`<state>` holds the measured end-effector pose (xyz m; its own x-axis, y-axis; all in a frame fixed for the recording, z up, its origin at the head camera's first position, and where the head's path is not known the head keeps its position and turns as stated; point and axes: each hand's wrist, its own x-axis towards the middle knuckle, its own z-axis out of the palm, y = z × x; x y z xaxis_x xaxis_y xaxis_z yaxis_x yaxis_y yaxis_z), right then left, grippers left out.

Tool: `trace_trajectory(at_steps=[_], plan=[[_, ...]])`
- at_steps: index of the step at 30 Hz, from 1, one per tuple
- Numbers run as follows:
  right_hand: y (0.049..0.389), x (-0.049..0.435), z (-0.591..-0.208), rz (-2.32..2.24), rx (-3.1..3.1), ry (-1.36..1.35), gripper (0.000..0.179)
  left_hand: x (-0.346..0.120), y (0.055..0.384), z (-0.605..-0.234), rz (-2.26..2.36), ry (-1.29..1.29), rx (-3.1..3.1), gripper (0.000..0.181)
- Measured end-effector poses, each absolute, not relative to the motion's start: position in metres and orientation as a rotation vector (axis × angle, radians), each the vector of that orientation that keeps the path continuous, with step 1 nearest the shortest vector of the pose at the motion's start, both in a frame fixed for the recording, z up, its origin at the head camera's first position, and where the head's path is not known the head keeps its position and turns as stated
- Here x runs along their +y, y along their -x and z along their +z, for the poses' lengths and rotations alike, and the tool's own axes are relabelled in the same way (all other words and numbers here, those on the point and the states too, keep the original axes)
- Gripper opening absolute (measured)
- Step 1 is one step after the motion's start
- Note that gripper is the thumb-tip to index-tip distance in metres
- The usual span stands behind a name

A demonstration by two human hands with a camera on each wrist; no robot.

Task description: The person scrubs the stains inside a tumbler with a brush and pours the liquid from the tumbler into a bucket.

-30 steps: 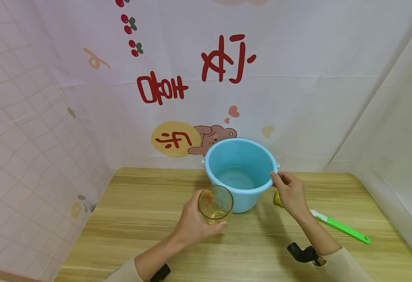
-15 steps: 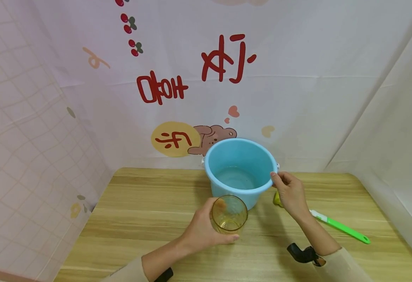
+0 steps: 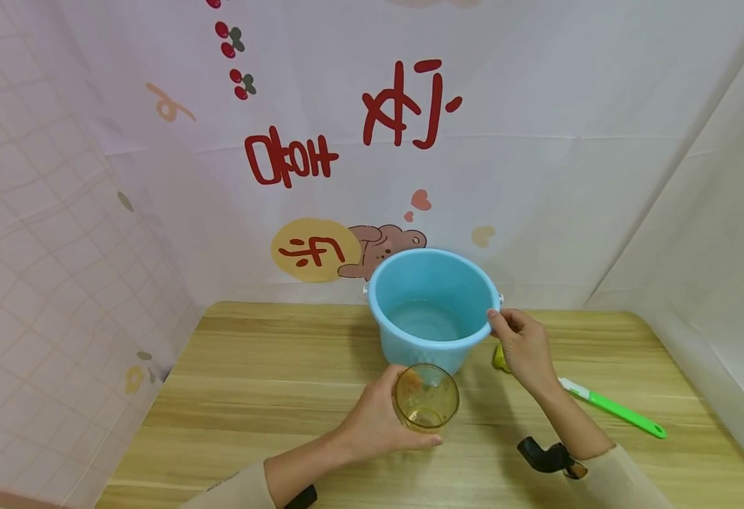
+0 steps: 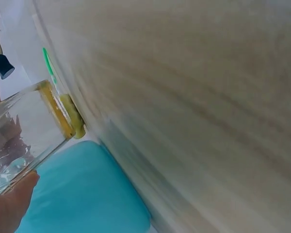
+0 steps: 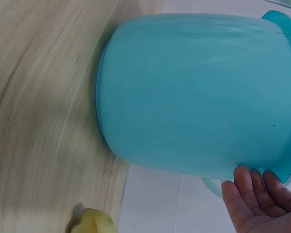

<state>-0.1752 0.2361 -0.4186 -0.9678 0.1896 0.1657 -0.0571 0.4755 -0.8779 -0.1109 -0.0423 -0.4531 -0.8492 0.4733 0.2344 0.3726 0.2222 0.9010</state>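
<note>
A clear, amber-tinted drinking glass [image 3: 428, 400] is in my left hand [image 3: 375, 420], fingers and thumb curled round its side. In the head view it is just in front of the light blue bucket [image 3: 416, 353]. The left wrist view shows the glass [image 4: 31, 126] side-on, with a yellowish end. With my right hand [image 3: 527, 353] I pinch the right part of the bucket's rim, thumb on top. From the right wrist view, fingers [image 5: 250, 191] reach under the rim beside the bucket wall [image 5: 194, 97]. Some clear liquid appears to cover the bucket's bottom.
A brush with a green and white handle [image 3: 626, 415] lies on the wooden table [image 3: 251, 367] at the right. Its yellow sponge head [image 3: 501, 358] is partly hidden by my right hand. A printed white curtain [image 3: 537, 177] hangs behind the bucket.
My left hand has moved the glass to the right and closer to me, away from the bucket rim. The right hand and the bucket stay in place.
</note>
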Motion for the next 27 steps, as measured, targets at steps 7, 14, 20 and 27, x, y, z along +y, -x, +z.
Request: trace_trajectory(at_steps=[7,14,20,27], plan=[[0.1749,0.2368,-0.4178,1.511,-2.498,0.111,0.051,-0.038,0.1081,-0.4599,1.679,-0.803,2.328,0.086],[0.1744,0.2377,-0.4169,1.514,-2.502,0.1,0.052,-0.0354,0.1078,-0.4626,1.64,-0.802,2.327,0.085],[0.1743,0.2373,-0.4165,1.495,-2.503,0.106,0.052,-0.0347,0.1086,-0.4635,1.62,-0.811,2.324,0.085],[0.1739,0.2362,-0.4158,1.497,-2.503,0.106,0.051,-0.0344,0.11,-0.4634,1.6,-0.798,2.314,0.085]])
